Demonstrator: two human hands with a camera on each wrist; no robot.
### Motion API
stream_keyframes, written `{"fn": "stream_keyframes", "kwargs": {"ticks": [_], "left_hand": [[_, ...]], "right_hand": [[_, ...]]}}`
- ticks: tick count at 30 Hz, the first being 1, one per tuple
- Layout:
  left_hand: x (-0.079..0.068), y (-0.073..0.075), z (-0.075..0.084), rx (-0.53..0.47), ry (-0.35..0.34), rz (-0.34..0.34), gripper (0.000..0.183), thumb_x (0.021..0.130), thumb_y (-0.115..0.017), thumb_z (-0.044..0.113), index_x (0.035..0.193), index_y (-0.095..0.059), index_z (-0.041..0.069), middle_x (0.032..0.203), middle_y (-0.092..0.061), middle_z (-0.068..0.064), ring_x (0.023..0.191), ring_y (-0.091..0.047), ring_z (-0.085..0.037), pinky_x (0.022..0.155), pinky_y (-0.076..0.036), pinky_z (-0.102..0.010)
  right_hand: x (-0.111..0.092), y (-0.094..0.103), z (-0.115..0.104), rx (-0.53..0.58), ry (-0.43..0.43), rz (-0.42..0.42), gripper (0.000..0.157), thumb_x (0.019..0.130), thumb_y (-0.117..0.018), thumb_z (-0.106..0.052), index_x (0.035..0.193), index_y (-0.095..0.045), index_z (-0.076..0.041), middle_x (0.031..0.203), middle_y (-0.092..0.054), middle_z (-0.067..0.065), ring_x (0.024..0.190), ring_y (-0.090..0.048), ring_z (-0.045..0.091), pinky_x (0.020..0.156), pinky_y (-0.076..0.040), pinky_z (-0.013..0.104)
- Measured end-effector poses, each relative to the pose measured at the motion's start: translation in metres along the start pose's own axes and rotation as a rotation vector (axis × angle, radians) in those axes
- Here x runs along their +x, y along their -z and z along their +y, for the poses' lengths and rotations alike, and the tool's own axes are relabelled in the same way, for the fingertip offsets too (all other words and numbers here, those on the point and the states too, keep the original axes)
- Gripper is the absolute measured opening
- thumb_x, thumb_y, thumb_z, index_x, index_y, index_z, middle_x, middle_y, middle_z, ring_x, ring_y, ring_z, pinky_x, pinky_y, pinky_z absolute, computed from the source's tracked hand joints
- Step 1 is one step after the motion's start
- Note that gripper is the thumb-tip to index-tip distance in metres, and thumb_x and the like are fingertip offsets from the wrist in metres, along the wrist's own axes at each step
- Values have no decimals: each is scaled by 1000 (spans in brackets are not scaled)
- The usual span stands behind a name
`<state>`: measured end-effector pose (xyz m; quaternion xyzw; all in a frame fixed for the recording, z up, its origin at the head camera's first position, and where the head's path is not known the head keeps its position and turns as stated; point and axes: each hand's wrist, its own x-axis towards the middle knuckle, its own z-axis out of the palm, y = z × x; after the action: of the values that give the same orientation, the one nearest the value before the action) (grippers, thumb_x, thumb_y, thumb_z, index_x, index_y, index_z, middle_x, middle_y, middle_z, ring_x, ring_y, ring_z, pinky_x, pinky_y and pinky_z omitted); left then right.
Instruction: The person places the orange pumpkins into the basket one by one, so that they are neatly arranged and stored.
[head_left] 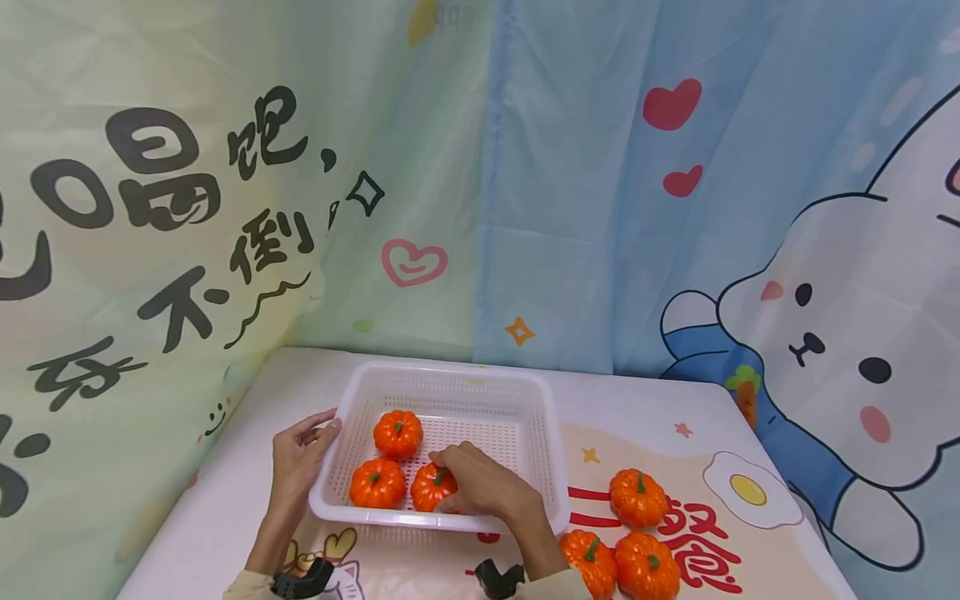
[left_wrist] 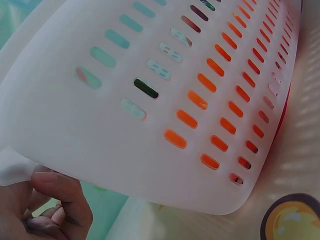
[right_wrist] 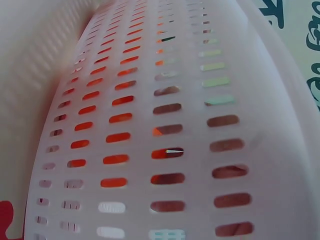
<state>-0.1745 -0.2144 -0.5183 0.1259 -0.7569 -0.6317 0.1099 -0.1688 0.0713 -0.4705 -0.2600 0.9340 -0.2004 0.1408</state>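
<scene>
A white slotted plastic basket [head_left: 561,467] stands on the table with three small orange pumpkins inside. My left hand [head_left: 296,458] holds the basket's left rim; in the left wrist view, that hand's [left_wrist: 62,200] thumb and curled fingers pinch the rim. Inside the basket, my right hand [head_left: 487,483] grips the front right pumpkin [head_left: 429,487] from above, fingers and thumb around it. Beside it sit a front left pumpkin [head_left: 377,483] and a rear pumpkin [head_left: 398,434]. The right wrist view shows mostly the basket's wall [right_wrist: 280,165], with orange and parts of the hand through the slots.
Right of the basket, three more pumpkins lie on the printed tablecloth [head_left: 780,550]: an upper one [head_left: 637,497], a lower left one [head_left: 590,562] and a lower right one [head_left: 647,567]. A printed curtain [head_left: 555,208] hangs behind the table.
</scene>
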Motion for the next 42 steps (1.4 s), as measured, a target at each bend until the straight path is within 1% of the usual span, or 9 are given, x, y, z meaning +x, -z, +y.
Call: {"fn": "stream_keyframes", "kwargs": {"ticks": [5,13,18,20,28,32,34,37,42], "left_hand": [[1,0,3,-1,-22,11,44,108,-71,30,141,-71,1,121,-77,-25,81,-70,-3,73,-64,-19],[-1,0,3,1,-5,4,44,109,-70,30,142,-71,1,127,-75,-28,82,-71,-1,73,-63,-19],[0,0,1,12,-9,11,44,108,-71,31,142,-71,2,124,-76,-24,82,-70,-1,73,-63,-18],[0,0,1,10,-8,10,44,108,-71,31,142,-71,2,123,-77,-24,82,-70,-3,73,-63,-19],[0,1,-1,52,22,-17,51,109,-69,37,146,-68,3,139,-72,-27,94,-74,-9,74,-62,-16],[0,1,1,59,20,-13,51,109,-69,37,147,-68,3,139,-71,-27,94,-72,-9,74,-62,-16],[-1,1,3,53,17,-13,52,109,-69,37,147,-67,2,138,-71,-27,91,-71,-7,75,-62,-16],[-2,0,5,38,6,-3,49,108,-70,35,144,-69,2,130,-74,-26,87,-70,-6,74,-62,-17],[-3,0,5,11,-2,8,45,108,-71,32,141,-72,1,114,-79,-18,81,-69,-4,73,-63,-18]], "right_hand": [[-2,3,2,29,5,22,68,87,-93,-29,147,-69,-9,134,-75,3,119,-62,18,115,-55,38],[-14,12,7,133,-41,49,77,84,-95,-27,152,-64,-9,143,-72,8,128,-61,26,118,-53,49],[-23,20,11,142,5,106,79,84,-95,-24,153,-62,-4,150,-69,12,133,-60,31,122,-49,53],[-27,24,13,156,7,119,80,84,-95,-24,154,-61,-4,152,-67,12,134,-59,33,122,-48,56],[-45,37,24,197,-5,189,75,88,-92,-20,154,-60,-2,153,-66,16,136,-58,39,122,-46,62],[-53,44,30,208,-58,216,76,89,-92,-22,155,-59,-5,154,-65,14,137,-57,38,123,-46,63],[-57,47,34,208,-91,239,77,88,-93,-23,156,-60,-7,155,-65,12,137,-57,37,122,-46,63],[-61,50,41,198,-145,278,77,86,-94,-23,155,-61,-9,155,-66,10,135,-58,35,121,-49,61],[-71,54,50,180,-202,328,80,85,-95,-24,155,-61,-9,155,-66,10,133,-59,35,119,-51,60]]}}
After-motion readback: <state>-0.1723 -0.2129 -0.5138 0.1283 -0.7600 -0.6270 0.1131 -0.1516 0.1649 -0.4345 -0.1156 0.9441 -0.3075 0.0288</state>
